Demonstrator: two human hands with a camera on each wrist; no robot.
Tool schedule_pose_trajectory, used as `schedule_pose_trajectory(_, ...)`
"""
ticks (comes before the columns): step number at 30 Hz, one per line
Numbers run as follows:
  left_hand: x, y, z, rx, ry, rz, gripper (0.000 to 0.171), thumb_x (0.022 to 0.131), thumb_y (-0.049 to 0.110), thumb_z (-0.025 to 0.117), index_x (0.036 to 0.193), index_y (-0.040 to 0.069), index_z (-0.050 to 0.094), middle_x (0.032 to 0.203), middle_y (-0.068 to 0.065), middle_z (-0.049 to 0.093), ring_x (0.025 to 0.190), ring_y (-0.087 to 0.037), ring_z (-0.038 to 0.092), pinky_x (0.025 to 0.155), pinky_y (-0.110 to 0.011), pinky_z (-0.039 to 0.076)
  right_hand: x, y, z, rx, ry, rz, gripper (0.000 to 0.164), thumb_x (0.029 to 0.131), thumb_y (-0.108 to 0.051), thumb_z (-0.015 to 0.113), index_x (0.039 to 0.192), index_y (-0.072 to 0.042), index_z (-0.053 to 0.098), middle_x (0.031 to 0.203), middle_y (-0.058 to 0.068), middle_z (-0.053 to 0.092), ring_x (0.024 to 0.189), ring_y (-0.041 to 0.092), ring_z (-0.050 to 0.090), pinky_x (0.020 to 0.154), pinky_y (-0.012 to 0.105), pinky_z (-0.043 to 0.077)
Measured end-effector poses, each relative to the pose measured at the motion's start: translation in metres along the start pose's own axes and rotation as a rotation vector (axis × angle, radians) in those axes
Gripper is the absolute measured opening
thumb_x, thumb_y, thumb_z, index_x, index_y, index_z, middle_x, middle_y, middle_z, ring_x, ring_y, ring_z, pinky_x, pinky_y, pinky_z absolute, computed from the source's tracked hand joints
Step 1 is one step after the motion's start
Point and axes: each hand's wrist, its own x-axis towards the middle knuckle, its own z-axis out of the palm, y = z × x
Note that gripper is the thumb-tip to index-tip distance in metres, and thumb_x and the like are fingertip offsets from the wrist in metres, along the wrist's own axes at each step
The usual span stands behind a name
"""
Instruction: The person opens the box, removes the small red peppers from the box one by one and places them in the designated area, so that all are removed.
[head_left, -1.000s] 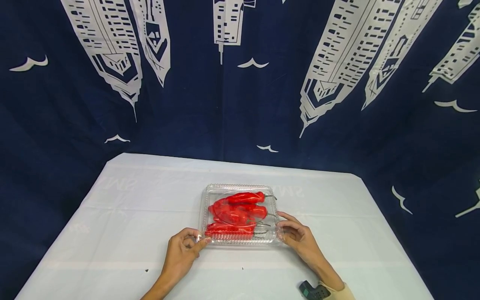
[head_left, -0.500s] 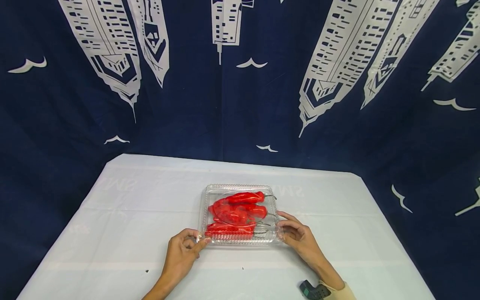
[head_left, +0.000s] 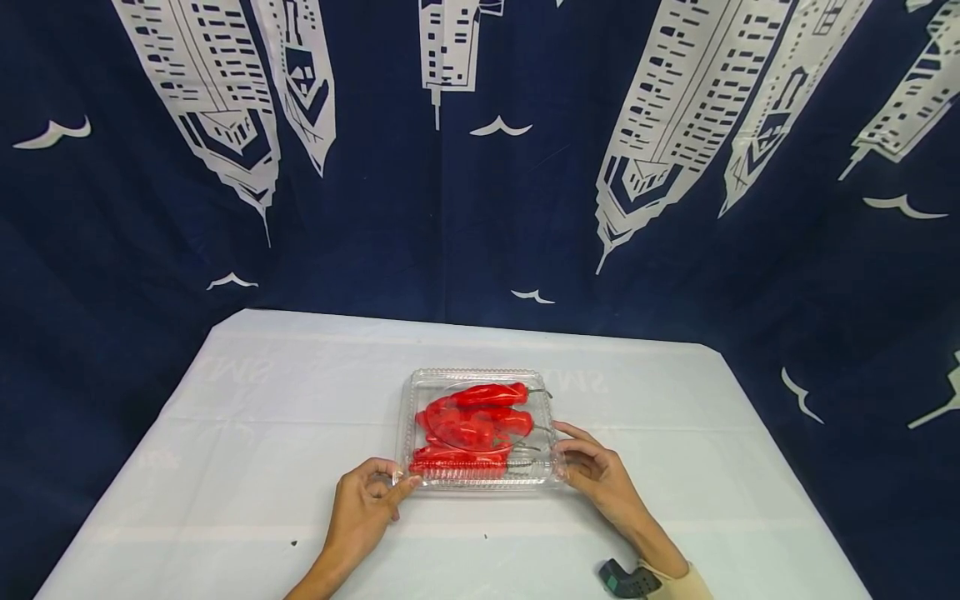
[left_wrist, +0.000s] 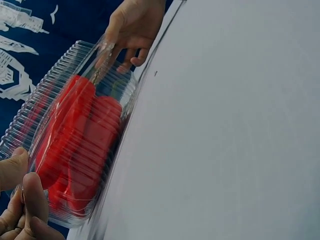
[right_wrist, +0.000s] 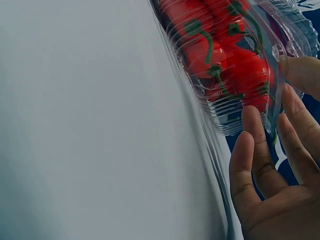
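Note:
A clear plastic clamshell container (head_left: 480, 483) rests on the white table, its lid down. Inside lie several red peppers (head_left: 491, 395) with green stems, also visible through the ribbed wall in both wrist views. My left hand (head_left: 358, 504) pinches the rim at the near left corner; the left wrist view shows thumb and forefinger on either side of that edge. At the near right corner, my right hand (head_left: 606, 485) pinches the rim between thumb and forefinger. Its other fingers (right_wrist: 243, 165) extend below the rim, beside the container's side wall.
The white-covered table (head_left: 285, 467) reaches back to a dark blue curtain (head_left: 375, 242) printed with white buildings and birds. A small dark speck (head_left: 294, 542) lies left of the left forearm. A dark device (head_left: 628, 579) is on the right wrist.

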Motion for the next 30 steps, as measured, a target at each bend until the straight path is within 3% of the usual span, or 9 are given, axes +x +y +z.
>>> schedule_pose_trajectory(14, -0.0005, 0.0008, 0.0002, -0.046, -0.003, -0.014, 0.026, 0.085, 0.013, 0.078, 0.096, -0.003, 0.061, 0.083, -0.016, 0.076, 0.044, -0.016, 0.057, 0.038, -0.018, 0.032, 0.0004, 0.0006, -0.0005, 0.002, -0.004, -0.006, 0.026, 0.092, 0.005, 0.064, 0.118, 0.009, 0.063, 0.152, 0.009, 0.046, 0.118, 0.006, 0.059, 0.094, 0.02, 0.051)
schedule_pose_trajectory(19, 0.0002, 0.0016, 0.0003, -0.081, 0.011, -0.064, 0.028, 0.082, 0.016, 0.081, 0.095, -0.002, 0.064, 0.09, -0.012, 0.077, 0.047, -0.015, 0.057, 0.041, -0.019, 0.034, 0.0002, 0.0006, -0.0004, -0.009, 0.002, 0.009, 0.026, 0.092, 0.004, 0.065, 0.118, 0.008, 0.064, 0.151, 0.01, 0.046, 0.117, 0.006, 0.06, 0.094, 0.019, 0.051)
schedule_pose_trajectory(25, 0.0009, 0.0008, -0.0007, -0.081, 0.092, -0.154, 0.033, 0.074, 0.023, 0.089, 0.094, 0.003, 0.073, 0.079, -0.004, 0.072, 0.048, -0.013, 0.055, 0.043, -0.02, 0.03, 0.0002, 0.0008, -0.0006, -0.005, -0.003, 0.004, 0.026, 0.092, 0.004, 0.065, 0.118, 0.009, 0.063, 0.151, 0.011, 0.046, 0.117, 0.006, 0.06, 0.094, 0.019, 0.05)
schedule_pose_trajectory(30, 0.0002, 0.0018, -0.001, -0.095, 0.115, -0.147, 0.039, 0.072, 0.027, 0.09, 0.099, 0.003, 0.077, 0.066, -0.008, 0.067, 0.045, -0.012, 0.051, 0.041, -0.02, 0.031, 0.0002, 0.0014, -0.0006, 0.004, -0.001, 0.0, 0.027, 0.092, 0.005, 0.064, 0.119, 0.01, 0.062, 0.152, 0.013, 0.045, 0.118, 0.006, 0.059, 0.095, 0.02, 0.05)
